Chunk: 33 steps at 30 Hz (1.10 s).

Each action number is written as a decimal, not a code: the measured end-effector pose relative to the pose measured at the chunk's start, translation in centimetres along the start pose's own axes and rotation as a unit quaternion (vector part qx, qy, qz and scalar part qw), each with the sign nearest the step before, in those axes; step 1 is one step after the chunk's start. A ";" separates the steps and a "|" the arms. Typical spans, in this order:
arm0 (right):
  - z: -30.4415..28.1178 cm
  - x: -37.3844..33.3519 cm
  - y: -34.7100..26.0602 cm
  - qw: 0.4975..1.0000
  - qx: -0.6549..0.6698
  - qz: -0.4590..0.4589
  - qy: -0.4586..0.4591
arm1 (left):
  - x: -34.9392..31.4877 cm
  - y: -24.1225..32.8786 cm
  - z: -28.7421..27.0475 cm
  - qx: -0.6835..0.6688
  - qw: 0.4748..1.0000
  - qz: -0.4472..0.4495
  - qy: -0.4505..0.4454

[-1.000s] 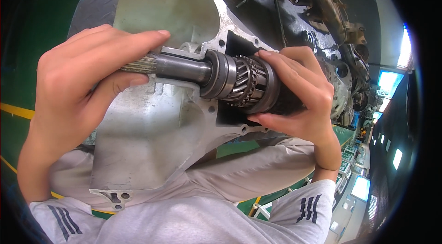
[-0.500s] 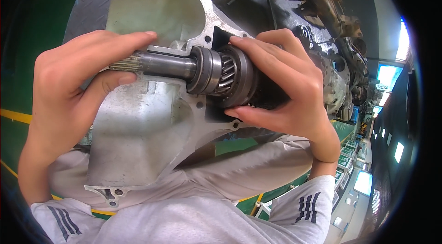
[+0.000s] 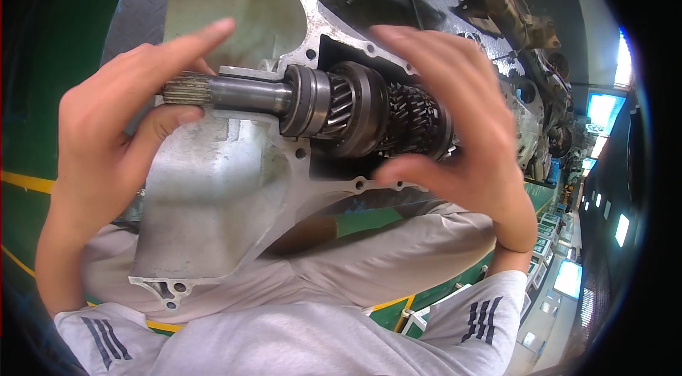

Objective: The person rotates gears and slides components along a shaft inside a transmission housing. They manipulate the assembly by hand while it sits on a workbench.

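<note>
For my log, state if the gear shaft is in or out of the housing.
At least partly in: its gears lie within the housing rim; depth unclear.

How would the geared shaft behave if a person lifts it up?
The geared shaft is probably stiff and heavy for its size, as it looks like thick metal crowded with gears. Its smooth section may feel slippery, since it shines; the ridged end likely grips better.

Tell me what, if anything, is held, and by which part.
Left hand flanks the geared shaft at its splined end; actual hold unclear. Right hand holds nothing.
</note>
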State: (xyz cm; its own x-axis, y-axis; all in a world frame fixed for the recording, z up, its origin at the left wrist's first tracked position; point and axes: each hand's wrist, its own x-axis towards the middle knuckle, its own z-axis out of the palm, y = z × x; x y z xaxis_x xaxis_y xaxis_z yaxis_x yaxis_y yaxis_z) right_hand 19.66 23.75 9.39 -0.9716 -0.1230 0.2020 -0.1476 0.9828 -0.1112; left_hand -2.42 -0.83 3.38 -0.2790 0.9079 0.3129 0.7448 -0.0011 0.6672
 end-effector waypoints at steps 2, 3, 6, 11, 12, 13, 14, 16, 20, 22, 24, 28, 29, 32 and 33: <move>-1.4 -2.5 1.2 0.999 0.010 0.021 0.026 | -0.2 -0.6 0.3 0.003 1.000 0.023 0.014; -2.0 -4.1 1.8 0.996 0.039 0.066 0.043 | -0.2 -0.7 0.3 -0.001 0.999 0.024 0.023; -1.7 -9.4 2.8 0.974 0.076 0.207 0.045 | -0.1 -0.6 0.2 0.024 0.999 0.040 0.012; 3.7 -15.0 3.5 0.970 0.013 0.243 -0.010 | 0.4 -0.2 0.8 0.063 0.996 0.057 0.025; 4.1 -15.1 3.2 0.969 -0.001 0.246 -0.002 | 0.2 0.0 0.6 0.066 0.996 0.051 0.016; 4.5 -15.2 3.2 0.968 -0.014 0.249 0.006 | 0.1 0.2 0.5 0.077 0.996 0.055 0.003; 4.9 -15.2 3.3 0.969 -0.027 0.245 0.022 | 0.0 0.3 0.4 0.076 0.996 0.050 0.009; 6.0 -16.0 4.5 0.968 -0.064 0.237 0.050 | 0.0 0.4 0.4 0.076 0.996 0.041 0.010; 6.2 -15.4 5.7 0.963 -0.056 0.261 0.024 | 0.2 0.8 0.8 0.089 0.995 0.036 0.015; 5.2 -14.4 5.5 0.954 -0.010 0.298 -0.038 | 0.3 0.8 0.7 0.098 0.994 0.044 0.011; 4.1 -13.5 6.1 0.946 0.063 0.308 -0.081 | 0.3 0.9 0.7 0.106 0.993 0.045 0.009; 1.7 -12.5 8.1 0.883 0.215 0.325 -0.260 | 0.9 0.6 1.0 0.117 0.991 0.062 0.006; 1.2 -11.8 8.7 0.860 0.234 0.331 -0.311 | 0.8 0.4 0.9 0.112 0.991 0.072 -0.001; 1.4 -11.2 9.1 0.860 0.239 0.320 -0.318 | 0.1 0.4 1.2 0.121 0.992 0.033 0.024; 2.0 -11.8 9.0 0.871 0.229 0.320 -0.294 | 0.1 0.6 1.2 0.122 0.992 0.035 0.022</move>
State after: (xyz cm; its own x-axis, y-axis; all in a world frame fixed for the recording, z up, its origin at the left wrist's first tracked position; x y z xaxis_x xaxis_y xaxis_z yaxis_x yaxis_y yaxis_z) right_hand 29.39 33.75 4.07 -0.7888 0.2475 -0.5626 0.5310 0.7354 -0.4210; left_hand -1.29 -0.28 2.97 -0.2429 0.8902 0.3854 0.8862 0.0421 0.4614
